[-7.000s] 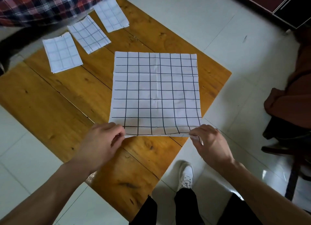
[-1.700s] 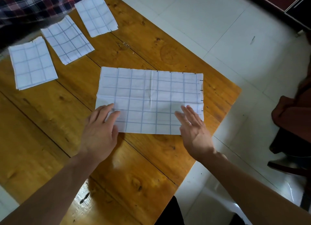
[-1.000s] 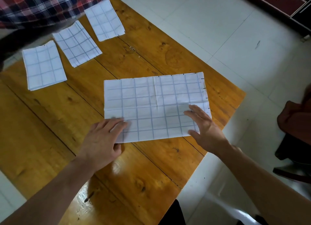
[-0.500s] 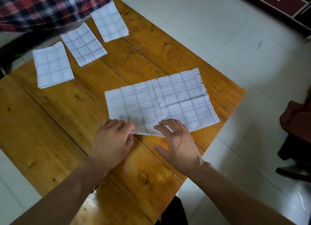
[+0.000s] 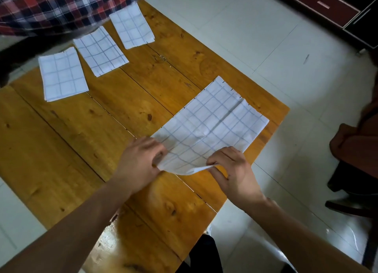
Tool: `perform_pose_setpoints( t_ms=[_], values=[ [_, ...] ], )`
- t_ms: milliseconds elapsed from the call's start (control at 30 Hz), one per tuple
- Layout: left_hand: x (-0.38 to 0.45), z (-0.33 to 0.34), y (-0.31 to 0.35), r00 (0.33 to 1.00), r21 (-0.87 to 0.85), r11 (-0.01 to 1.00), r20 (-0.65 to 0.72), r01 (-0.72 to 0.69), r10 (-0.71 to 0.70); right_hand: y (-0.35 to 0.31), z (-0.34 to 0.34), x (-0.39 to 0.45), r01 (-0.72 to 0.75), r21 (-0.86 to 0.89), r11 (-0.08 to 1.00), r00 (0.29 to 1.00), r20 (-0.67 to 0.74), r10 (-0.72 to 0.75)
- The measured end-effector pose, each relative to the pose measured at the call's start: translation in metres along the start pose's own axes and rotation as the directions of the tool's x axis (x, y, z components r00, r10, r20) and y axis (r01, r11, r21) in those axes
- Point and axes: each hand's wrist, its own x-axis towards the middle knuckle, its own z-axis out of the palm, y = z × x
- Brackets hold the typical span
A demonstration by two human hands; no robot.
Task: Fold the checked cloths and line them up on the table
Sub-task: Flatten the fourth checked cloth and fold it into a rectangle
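The person is working on a half-folded checked cloth (image 5: 210, 127), which is lying as a long strip on the right part of the wooden desk (image 5: 81, 141), with its far end near the desk's right edge. The left hand (image 5: 141, 162) is pinching the near left corner of the strip, fingers curled on the fabric. The right hand (image 5: 231, 166) is pinching the near right corner, and this end is lifting a little off the wood. I think both hands are holding the short end this way because the next fold should carry it over to the far end, so the strip becomes a small rectangle.

Three folded cloths are lying in a row along the far left side: the first (image 5: 62, 74), the second (image 5: 101, 50) and the third (image 5: 132, 25), just beside each other but not touching. Probably the new one is going to join this line. A red plaid fabric (image 5: 61, 4) is showing behind them.

Compared with half a second ago, the strip is turned more towards the person, and the right hand, which was lying flat on it, is now gripping the corner. Seven seconds ago the cloth was still fully open.
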Motion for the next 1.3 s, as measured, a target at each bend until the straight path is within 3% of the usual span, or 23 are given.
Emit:
perform_pose_setpoints(
  t_ms=[100,233,533,733,900,1133,1200,1300],
  values=[
    [0.001,0.001,-0.003,0.999,0.056,0.998,-0.036,-0.003,0.005,0.011,0.0,-0.013,-0.018,-0.086,0.996,0.999,0.027,0.02],
    [-0.007,-0.004,-0.006,0.986,0.177,0.98,-0.123,-0.091,0.114,0.015,0.012,-0.021,-0.077,-0.178,0.981,0.996,0.029,0.083],
    [-0.051,-0.026,-0.02,0.953,0.322,0.941,-0.236,-0.108,0.19,0.012,0.028,0.01,-0.016,-0.163,0.987,0.995,-0.103,-0.001],
    [-0.077,-0.014,0.004,0.962,0.189,0.964,-0.167,-0.185,0.217,0.029,0.025,0.01,-0.083,-0.154,0.985,0.994,-0.082,0.071],
    [-0.08,-0.003,0.016,0.96,0.09,0.979,-0.197,-0.184,0.199,0.037,0.024,-0.002,0.014,-0.173,0.985,1.0,0.012,-0.012],
    [-0.077,-0.016,0.004,0.943,0.026,0.98,-0.269,-0.198,0.198,0.036,0.018,0.003,-0.01,0.027,1.0,1.0,-0.024,0.01],
    [-0.073,-0.02,-0.007,0.962,-0.02,0.988,-0.233,-0.154,0.145,0.035,0.017,0.005,-0.065,0.09,0.994,0.997,-0.037,0.069],
    [-0.065,-0.025,-0.02,0.986,-0.269,0.963,-0.161,0.005,-0.05,0.033,0.017,0.008,-0.173,0.12,0.978,0.982,-0.05,0.18]
  ],
)
